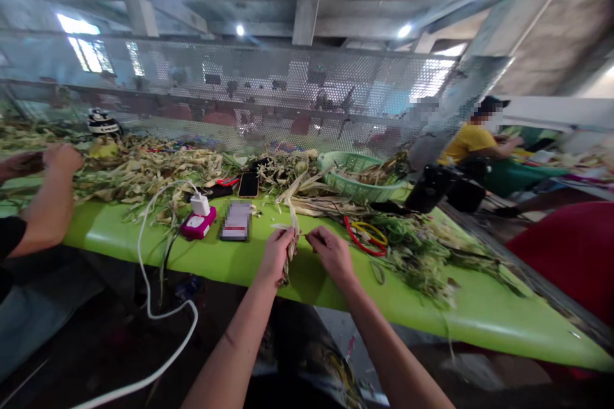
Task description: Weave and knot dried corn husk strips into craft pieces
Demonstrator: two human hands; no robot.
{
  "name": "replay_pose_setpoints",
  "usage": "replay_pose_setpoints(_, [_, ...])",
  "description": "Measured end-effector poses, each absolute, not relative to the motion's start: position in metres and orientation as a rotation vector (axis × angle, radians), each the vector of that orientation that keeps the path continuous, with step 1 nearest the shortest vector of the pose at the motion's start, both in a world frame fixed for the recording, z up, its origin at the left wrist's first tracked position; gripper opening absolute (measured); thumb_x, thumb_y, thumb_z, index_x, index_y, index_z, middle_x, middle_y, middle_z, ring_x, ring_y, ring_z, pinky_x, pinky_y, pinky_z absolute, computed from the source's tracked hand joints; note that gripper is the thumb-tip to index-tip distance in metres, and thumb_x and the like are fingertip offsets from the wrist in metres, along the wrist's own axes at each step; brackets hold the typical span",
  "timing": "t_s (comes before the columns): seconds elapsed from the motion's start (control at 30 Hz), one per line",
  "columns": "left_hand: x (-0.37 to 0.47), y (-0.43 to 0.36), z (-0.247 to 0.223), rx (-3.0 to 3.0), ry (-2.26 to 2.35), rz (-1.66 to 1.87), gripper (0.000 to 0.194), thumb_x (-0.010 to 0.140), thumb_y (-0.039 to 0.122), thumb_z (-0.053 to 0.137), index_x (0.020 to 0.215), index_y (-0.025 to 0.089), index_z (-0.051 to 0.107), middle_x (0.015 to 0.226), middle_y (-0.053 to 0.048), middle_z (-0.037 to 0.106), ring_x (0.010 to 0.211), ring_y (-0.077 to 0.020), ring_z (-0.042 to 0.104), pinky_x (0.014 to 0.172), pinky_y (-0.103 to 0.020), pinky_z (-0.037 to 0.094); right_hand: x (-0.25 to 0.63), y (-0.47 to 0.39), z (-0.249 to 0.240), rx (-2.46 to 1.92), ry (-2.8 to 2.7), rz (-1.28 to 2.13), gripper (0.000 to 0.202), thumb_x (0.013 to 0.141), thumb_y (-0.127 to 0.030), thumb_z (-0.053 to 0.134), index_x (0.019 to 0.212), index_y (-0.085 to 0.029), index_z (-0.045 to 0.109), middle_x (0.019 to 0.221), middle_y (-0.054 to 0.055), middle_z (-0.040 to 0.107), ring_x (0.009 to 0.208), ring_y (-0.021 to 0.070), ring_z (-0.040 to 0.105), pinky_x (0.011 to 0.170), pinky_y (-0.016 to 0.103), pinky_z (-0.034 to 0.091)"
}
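My left hand (277, 255) is closed around a small bundle of pale dried leaves (293, 212), whose long ends stick up and whose darker ends hang below the fingers. My right hand (332, 254) is just to its right, thumb and fingertips pinched together beside the bundle. What the pinch holds, if anything, is too small to make out. Behind my hands, a pile of long pale leaf strips (326, 206) lies on the green-covered table (187, 267). Red and yellow loops (369, 238) rest to the right of my right hand.
A phone (235, 220), another phone (249, 184) and a magenta power socket (198, 223) with a white charger are left of my hands. A green basket (364, 188) stands behind. Green leaves (417, 262) lie right. Another person's hand (64, 158) is at far left; a yellow-shirted person (467, 144) sits right.
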State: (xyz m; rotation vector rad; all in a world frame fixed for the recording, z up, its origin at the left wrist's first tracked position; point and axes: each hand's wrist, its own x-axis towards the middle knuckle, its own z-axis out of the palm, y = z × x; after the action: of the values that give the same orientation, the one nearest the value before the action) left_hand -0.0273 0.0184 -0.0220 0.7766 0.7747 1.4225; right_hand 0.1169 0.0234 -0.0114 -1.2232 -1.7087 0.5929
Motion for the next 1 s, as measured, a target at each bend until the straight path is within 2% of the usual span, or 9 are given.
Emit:
replay_pose_setpoints(0.1, [-0.0280, 0.0141, -0.0182, 0.912, 0.838, 1.375, 0.034, 0.073, 0.049, 0.067, 0.074, 0.015, 0.062, 0.058, 0.004, 0.049, 0.050, -0.0077, 0.042, 0.048, -0.020, 0.031, 0.1212, 0.0290, -0.0130, -1.131, -1.664, 0.699, 0.020, 0.079, -0.039, 0.063, 0.078, -0.020, 0.068, 0.073, 0.002, 0.065, 0.069, 0.0184, 0.056, 0.065, 0.027, 0.042])
replay_pose_setpoints(0.2, [-0.0263, 0.0105, -0.0143, 1.093, 0.864, 1.350, 0.033, 0.077, 0.049, 0.063, 0.078, 0.016, 0.065, 0.067, 0.001, 0.057, 0.063, -0.0117, 0.049, 0.060, -0.021, 0.037, 0.1211, 0.0335, -0.0132, -1.054, -1.583, 0.818, 0.028, 0.080, -0.045, 0.061, 0.090, -0.020, 0.069, 0.090, 0.006, 0.068, 0.080, 0.0211, 0.060, 0.072, 0.030, 0.046])
replay_pose_setpoints(0.33, [-0.0223, 0.0106, -0.0161, 1.248, 0.923, 1.300, 0.036, 0.080, 0.051, 0.058, 0.081, 0.017, 0.067, 0.073, -0.002, 0.060, 0.071, -0.0150, 0.051, 0.066, -0.023, 0.038, 0.1169, 0.0327, -0.0100, -0.984, -1.440, 0.971, 0.025, 0.073, -0.042, 0.069, 0.077, -0.018, 0.067, 0.075, 0.003, 0.063, 0.072, 0.0178, 0.056, 0.070, 0.029, 0.045])
replay_pose_setpoints(0.5, [-0.0200, 0.0107, -0.0218, 1.300, 0.919, 1.249, 0.038, 0.084, 0.052, 0.052, 0.084, 0.017, 0.066, 0.074, -0.002, 0.060, 0.069, -0.0144, 0.049, 0.066, -0.024, 0.038, 0.1149, 0.0285, -0.0048, -0.956, -1.349, 1.056, 0.029, 0.074, -0.046, 0.067, 0.068, -0.018, 0.062, 0.063, 0.000, 0.056, 0.058, 0.0135, 0.050, 0.058, 0.027, 0.042])
replay_pose_setpoints(0.7, [-0.0203, 0.0087, -0.0177, 1.424, 0.869, 1.185, 0.036, 0.083, 0.051, 0.053, 0.085, 0.018, 0.070, 0.081, -0.004, 0.066, 0.081, -0.0190, 0.056, 0.076, -0.026, 0.041, 0.1154, 0.0294, -0.0097, -0.944, -1.280, 1.064, 0.031, 0.069, -0.045, 0.072, 0.062, -0.019, 0.057, 0.059, -0.002, 0.051, 0.053, 0.0120, 0.046, 0.052, 0.026, 0.039])
replay_pose_setpoints(0.83, [-0.0204, 0.0084, -0.0159, 1.416, 0.844, 1.143, 0.038, 0.081, 0.052, 0.054, 0.084, 0.018, 0.070, 0.080, -0.004, 0.067, 0.079, -0.0188, 0.058, 0.076, -0.026, 0.042, 0.1146, 0.0304, -0.0101, -0.956, -1.282, 1.031, 0.033, 0.069, -0.049, 0.070, 0.061, -0.019, 0.057, 0.058, -0.002, 0.051, 0.051, 0.0122, 0.045, 0.051, 0.026, 0.039])
replay_pose_setpoints(1.0, [-0.0202, 0.0099, -0.0195, 1.229, 0.855, 1.260, 0.035, 0.081, 0.049, 0.052, 0.082, 0.017, 0.065, 0.072, -0.002, 0.061, 0.068, -0.0137, 0.053, 0.067, -0.023, 0.041, 0.1155, 0.0320, -0.0063, -0.967, -1.337, 0.963, 0.030, 0.072, -0.047, 0.068, 0.067, -0.018, 0.061, 0.062, 0.000, 0.058, 0.056, 0.0139, 0.050, 0.057, 0.027, 0.041])
